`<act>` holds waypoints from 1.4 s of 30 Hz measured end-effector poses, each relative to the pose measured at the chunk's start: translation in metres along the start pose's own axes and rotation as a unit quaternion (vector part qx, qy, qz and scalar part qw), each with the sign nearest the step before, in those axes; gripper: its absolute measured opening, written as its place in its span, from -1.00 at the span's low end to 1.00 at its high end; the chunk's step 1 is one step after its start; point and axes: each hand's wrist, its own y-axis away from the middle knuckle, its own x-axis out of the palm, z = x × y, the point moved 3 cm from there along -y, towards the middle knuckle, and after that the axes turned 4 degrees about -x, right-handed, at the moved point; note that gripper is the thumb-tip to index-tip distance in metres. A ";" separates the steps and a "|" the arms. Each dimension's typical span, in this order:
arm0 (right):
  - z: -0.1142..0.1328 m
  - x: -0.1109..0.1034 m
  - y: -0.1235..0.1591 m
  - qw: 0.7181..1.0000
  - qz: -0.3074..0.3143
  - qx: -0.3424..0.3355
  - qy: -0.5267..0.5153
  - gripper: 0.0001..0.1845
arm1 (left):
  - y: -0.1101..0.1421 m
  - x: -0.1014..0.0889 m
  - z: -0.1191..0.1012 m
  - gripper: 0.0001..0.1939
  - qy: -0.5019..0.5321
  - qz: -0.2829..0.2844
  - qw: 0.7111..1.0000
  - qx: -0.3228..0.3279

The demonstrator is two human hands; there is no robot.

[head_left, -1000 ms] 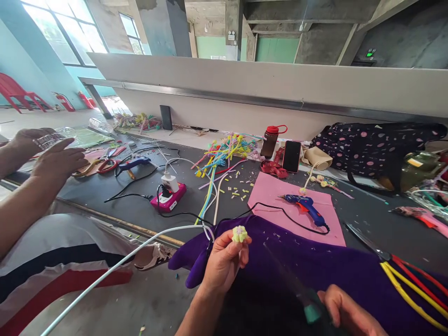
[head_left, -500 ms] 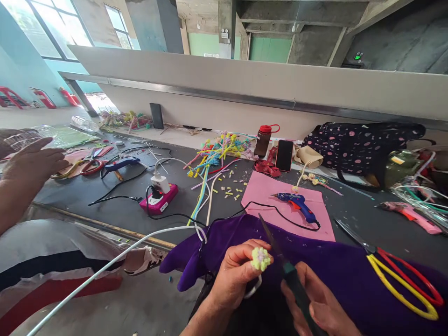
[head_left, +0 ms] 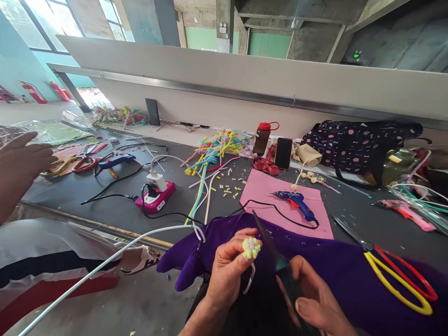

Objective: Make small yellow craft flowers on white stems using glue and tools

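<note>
Near the bottom centre, my left hand (head_left: 226, 268) pinches a small pale-yellow chenille flower (head_left: 251, 248) with a lilac centre. A white stem (head_left: 249, 280) hangs below it. My right hand (head_left: 315, 294) is wrapped round a dark-handled knife (head_left: 266, 235), its long narrow blade pointing up and left. The blade lies just to the right of the flower, and a small gap seems to show between them. Under both hands spreads a purple cloth (head_left: 224, 235). Large scissors (head_left: 371, 249) with red and yellow handles lie on the cloth to the right.
A blue glue gun (head_left: 296, 203) rests on pink paper (head_left: 252, 193). Behind are coloured chenille stems (head_left: 220, 149), a bottle (head_left: 262, 140) and a phone (head_left: 283, 153). A magenta power block (head_left: 164, 200) sits left. Another person's hand (head_left: 24, 156) shows at far left.
The flower and both my hands appear slightly further left, with the knife still beside the flower. The whole view has shifted a little. The other person's hand has moved left.
</note>
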 end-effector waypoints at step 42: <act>0.024 -0.005 -0.014 0.592 0.003 -0.220 0.775 -0.81 | -0.002 0.030 0.006 -0.85 0.243 -0.107 0.950 -0.165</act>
